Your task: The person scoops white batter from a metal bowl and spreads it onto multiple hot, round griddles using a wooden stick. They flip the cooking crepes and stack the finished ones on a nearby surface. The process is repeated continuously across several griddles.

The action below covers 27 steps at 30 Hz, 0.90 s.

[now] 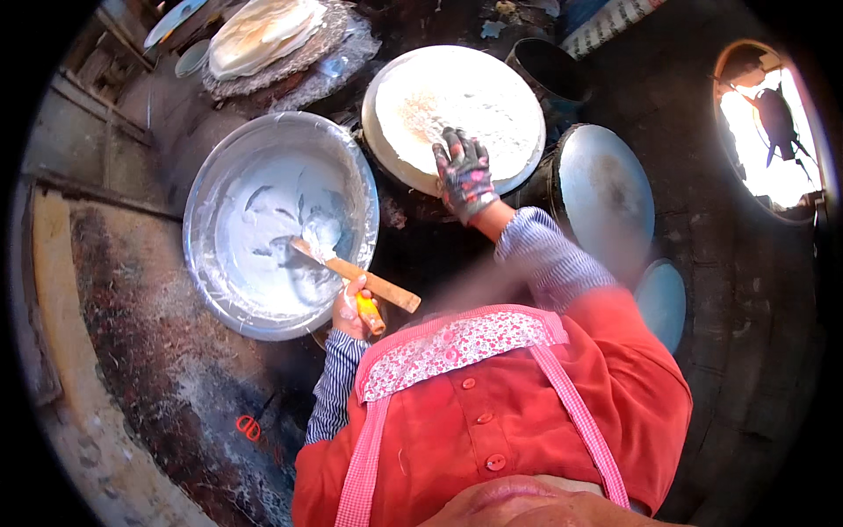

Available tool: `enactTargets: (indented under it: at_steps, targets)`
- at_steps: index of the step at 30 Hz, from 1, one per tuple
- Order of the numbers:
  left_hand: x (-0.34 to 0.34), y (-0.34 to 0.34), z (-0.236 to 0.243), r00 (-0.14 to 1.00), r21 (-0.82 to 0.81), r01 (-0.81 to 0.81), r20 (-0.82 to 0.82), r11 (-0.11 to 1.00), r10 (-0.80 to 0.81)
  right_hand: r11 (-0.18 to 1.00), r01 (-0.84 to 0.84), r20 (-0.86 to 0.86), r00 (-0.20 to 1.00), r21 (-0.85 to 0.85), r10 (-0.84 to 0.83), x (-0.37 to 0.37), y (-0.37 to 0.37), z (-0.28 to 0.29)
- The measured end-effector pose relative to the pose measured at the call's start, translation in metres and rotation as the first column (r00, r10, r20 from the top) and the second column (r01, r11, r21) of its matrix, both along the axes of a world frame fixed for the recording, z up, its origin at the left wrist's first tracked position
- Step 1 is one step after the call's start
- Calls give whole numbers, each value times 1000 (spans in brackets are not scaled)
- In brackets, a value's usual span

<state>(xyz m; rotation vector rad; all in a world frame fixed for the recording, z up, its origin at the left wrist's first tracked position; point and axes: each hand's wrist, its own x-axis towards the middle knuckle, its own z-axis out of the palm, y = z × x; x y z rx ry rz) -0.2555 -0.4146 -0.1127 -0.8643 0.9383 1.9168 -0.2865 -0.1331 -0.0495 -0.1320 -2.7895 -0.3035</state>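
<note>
My bare left hand point(348, 314) is closed around a yellow handle point(369, 314), over the near rim of a wide metal basin point(200, 202). A flat wooden stick point(386, 288) lies across the same grip and slants into the basin. White batter-like liquid point(263, 237) coats the basin's inside, and a rounded, whitened ladle-like bowl point(321, 234) shows by the stick's far end. My right hand point(467, 173), in a dark patterned glove, rests with fingers stretched out on the near part of a round pan-like surface point(527, 132) spread with a white layer point(439, 110).
At the back left lies a stack of thin pale round sheets point(263, 35). A round bluish lid point(606, 189) and a smaller disc point(660, 303) stand at right. Behind the pan is a dark pot point(549, 70). Orange-handled scissors point(248, 428) lie at lower left.
</note>
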Motion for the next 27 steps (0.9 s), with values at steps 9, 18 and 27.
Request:
enactTargets:
  at_steps: [9,18,27]
  targets:
    - [1,-3,5,1000,22,1,24,1000,-2,980,-124,-241,967,-157,84,-13,89,134]
    - [-10,-27,-61,987,463,153,-115,873,-111,928,-186,-248,963,-324,107,214,33,165]
    - [-18,5,-39,842,-68,381,-388,922,-376,556,600,186,757,-575,-626,505,-51,139]
